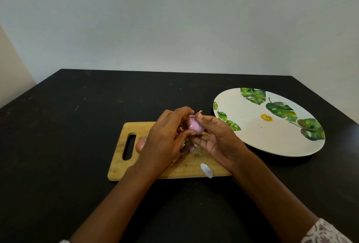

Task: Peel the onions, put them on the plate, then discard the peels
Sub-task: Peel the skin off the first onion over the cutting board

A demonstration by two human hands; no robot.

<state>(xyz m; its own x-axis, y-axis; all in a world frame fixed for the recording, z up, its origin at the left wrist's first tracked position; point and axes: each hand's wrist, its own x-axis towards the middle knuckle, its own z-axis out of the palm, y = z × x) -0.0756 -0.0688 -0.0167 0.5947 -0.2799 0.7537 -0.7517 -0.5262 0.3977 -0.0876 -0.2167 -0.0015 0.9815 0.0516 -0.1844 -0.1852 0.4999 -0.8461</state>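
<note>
1. Your left hand (165,137) and right hand (217,137) both grip a glossy pink onion (195,126) above the cutting board (120,165).
2. A second onion (140,145) lies on the board, partly hidden behind your left hand.
3. A loose peel (206,169) rests at the board's near edge.
4. The leaf-patterned plate (252,137) sits on the black worktop (68,135), just right of the board.

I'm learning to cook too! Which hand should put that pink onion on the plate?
Probably the right hand: it cups the onion, and the plate lies on that side, while the left hand is farther from it.
</note>
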